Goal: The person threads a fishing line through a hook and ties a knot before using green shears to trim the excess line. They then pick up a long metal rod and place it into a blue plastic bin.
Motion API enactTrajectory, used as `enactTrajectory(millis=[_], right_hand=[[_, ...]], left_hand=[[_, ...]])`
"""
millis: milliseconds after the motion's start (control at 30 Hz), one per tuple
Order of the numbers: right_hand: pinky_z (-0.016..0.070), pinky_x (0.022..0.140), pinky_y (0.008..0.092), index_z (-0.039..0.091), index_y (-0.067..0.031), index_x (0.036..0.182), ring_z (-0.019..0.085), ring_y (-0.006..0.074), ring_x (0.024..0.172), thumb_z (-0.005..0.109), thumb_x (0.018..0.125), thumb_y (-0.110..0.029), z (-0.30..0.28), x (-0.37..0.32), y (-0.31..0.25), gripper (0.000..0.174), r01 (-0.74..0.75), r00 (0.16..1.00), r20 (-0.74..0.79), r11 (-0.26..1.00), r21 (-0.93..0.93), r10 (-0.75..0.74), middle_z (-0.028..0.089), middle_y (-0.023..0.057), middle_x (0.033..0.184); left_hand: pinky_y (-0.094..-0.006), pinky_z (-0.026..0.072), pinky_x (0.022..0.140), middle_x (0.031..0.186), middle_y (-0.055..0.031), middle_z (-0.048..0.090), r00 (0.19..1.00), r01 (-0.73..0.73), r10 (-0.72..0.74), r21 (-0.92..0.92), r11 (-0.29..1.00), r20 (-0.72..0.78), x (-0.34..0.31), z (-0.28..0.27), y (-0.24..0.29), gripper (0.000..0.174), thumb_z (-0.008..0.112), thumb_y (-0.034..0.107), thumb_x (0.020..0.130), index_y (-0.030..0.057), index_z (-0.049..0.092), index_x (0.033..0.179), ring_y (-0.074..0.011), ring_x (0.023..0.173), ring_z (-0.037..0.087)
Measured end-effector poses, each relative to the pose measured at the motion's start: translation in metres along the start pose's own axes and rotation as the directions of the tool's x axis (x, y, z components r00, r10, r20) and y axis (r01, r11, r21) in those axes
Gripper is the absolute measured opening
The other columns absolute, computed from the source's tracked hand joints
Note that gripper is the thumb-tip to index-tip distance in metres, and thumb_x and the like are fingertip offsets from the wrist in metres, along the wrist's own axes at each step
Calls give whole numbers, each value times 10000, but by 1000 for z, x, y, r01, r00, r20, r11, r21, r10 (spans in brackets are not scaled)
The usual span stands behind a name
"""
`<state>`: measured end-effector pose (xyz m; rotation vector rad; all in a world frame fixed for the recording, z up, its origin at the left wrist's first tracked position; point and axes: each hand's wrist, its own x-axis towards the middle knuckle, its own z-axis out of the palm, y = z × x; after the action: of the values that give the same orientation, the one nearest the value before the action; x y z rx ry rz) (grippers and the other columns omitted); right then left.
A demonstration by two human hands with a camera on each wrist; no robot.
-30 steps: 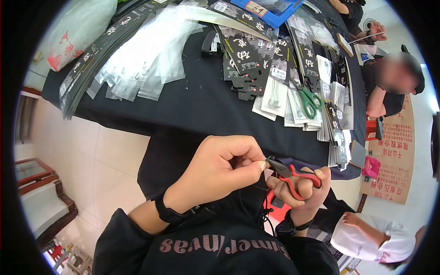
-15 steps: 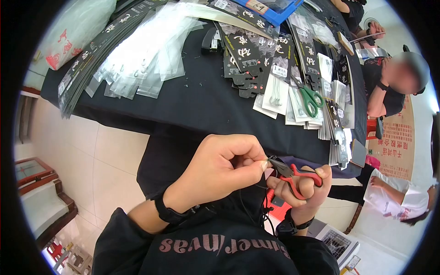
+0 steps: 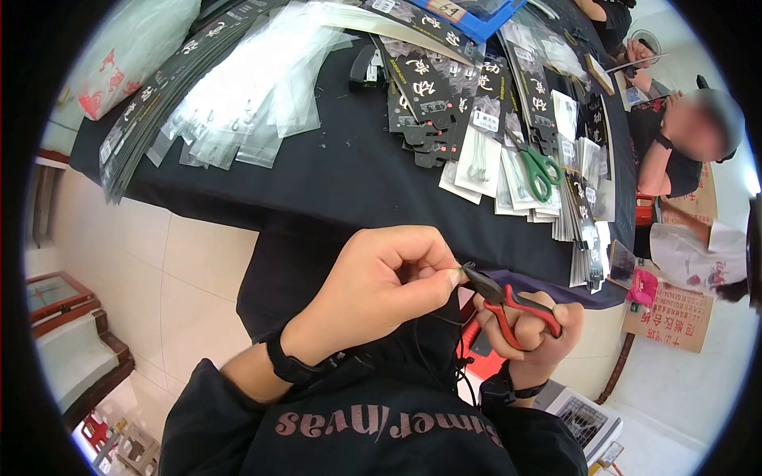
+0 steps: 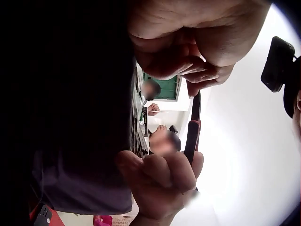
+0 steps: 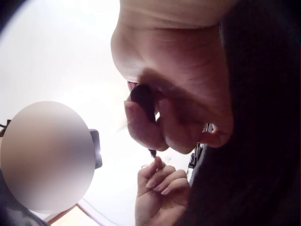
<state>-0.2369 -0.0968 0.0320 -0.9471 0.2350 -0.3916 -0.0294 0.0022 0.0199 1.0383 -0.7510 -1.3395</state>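
Observation:
My left hand pinches a small dark, wiry piece between thumb and forefinger, its exact kind too small to tell. The fingers of my right hand are curled round red-and-black needle-nose pliers. The dark nose of the pliers points left and meets the piece right at my left fingertips. In the left wrist view, a pliers handle stands between the two hands. The right wrist view shows a dark handle end under the curled fingers, with most of the tool hidden.
On the black-covered table lie green-handled scissors, card packs of hooks, a fan of clear bags and a black stapler. A blue tray stands at the back. Other people sit on the right.
Both hands and the pliers have shifted slightly; the left hand is a little higher, the right a little further right. In the background, a person in white has moved up and right.

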Motion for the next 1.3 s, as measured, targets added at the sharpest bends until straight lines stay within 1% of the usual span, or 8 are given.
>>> enactTrajectory(millis=[67,167,267,333,433,833,1033,1300], right_hand=[[375,668,241,150,-162,482,271,139,313,272,890,-445,4,-1,-4,511,32,999,-16,999,-13,-32,203,-34,370],[346,684,305,212,-152,477,317,167,363,340,860,-501,11,-3,-13,534,-70,997,-61,944,-324,54,282,7,400],[261,860,328,437,-98,486,396,170,441,354,849,-522,17,-4,-12,564,-26,994,-105,897,-442,-23,365,6,457],[218,903,367,678,-25,680,485,167,613,387,828,-513,11,-5,-20,587,-75,992,37,808,-584,119,477,17,572],[177,924,388,746,1,865,498,160,752,407,812,-500,6,-4,-24,607,-77,965,145,768,-635,217,537,36,692],[228,903,401,746,-13,838,496,237,835,493,810,-361,7,1,-24,431,30,952,263,804,-594,159,566,155,940],[357,746,353,646,-19,666,535,260,802,490,828,-364,0,-7,-16,412,-47,965,220,924,-379,139,531,192,902],[372,725,375,599,-28,625,540,257,742,538,818,-377,-2,-10,-23,403,80,956,291,929,-360,31,528,199,891]], left_hand=[[-175,349,548,702,48,568,1000,-14,14,2,1000,-3,0,0,-1,84,645,41,882,2,621,812,10,618,451],[-175,345,543,697,49,566,1000,-17,17,26,1000,-14,0,1,1,89,648,42,882,2,620,808,13,618,452],[-173,345,540,700,50,567,1000,-12,13,39,999,-21,0,2,1,92,653,44,880,4,620,804,15,616,450],[-172,346,540,702,52,566,999,-7,9,47,999,-31,1,1,0,93,655,46,879,5,620,803,16,616,450],[-171,348,542,707,55,564,999,-2,5,64,998,-45,0,0,-1,96,659,49,878,8,619,801,16,620,453],[-167,348,547,732,57,558,1000,-9,9,-2,1000,-16,-1,0,-4,82,662,49,882,11,624,820,15,640,454],[-171,359,558,736,50,566,1000,15,-15,7,1000,-16,-2,-1,2,84,652,39,883,12,617,812,12,640,460],[-171,422,604,766,5,620,999,-3,4,14,1000,-42,1,-3,-3,104,639,43,893,6,602,803,10,640,483]])
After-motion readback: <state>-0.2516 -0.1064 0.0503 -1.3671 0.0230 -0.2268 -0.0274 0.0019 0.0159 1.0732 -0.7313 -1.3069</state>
